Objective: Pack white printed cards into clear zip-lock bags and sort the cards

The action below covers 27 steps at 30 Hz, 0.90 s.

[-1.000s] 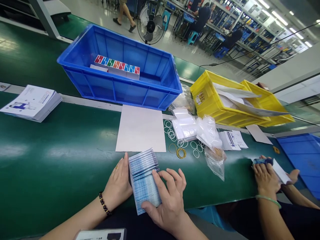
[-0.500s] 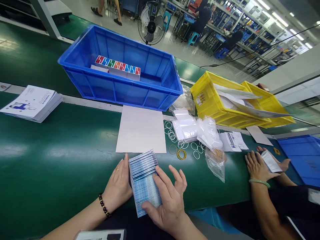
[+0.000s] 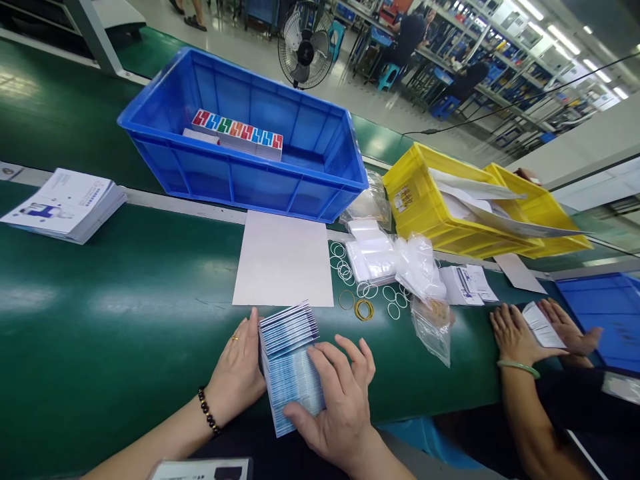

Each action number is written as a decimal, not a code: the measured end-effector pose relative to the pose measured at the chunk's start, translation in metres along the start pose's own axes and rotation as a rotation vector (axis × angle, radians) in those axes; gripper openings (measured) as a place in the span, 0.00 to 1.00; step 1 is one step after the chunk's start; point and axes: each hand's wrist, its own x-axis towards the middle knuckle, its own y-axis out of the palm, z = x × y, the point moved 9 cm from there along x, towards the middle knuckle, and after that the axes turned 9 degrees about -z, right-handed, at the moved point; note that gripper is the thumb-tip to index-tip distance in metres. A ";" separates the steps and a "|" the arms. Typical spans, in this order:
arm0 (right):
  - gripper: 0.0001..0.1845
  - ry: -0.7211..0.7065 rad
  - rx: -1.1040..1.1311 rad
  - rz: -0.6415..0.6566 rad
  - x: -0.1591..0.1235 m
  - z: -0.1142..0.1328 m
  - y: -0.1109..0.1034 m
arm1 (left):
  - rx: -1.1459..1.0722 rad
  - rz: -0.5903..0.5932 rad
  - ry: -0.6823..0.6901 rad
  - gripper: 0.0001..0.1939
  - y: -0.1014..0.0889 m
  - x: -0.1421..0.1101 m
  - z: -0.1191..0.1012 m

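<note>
A stack of thin folded leaflets with blue-and-white edges stands tilted on the green work surface in front of me. My left hand holds its left side, fingers pressed together along it and the thumb hidden. Over the right side bends my right hand, with its thumb on the near part of the edges and its index finger farther up. The other right-hand fingers are raised off the stack. Beyond the leaflets lies a blank white sheet.
A blue bin holding small boxes stands behind the sheet, with yellow bins to its right. White rings, yellow rubber bands and plastic bags lie right of centre. Printed booklets are piled left. A co-worker's hands handle papers at right.
My right fingers have shifted slightly on the leaflets, while my left hand stays against them. The co-worker's farther hand has opened and moved right, off the papers.
</note>
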 end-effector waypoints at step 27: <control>0.30 -0.010 -0.014 0.009 0.000 0.001 0.002 | 0.003 -0.023 0.013 0.43 0.000 -0.001 0.001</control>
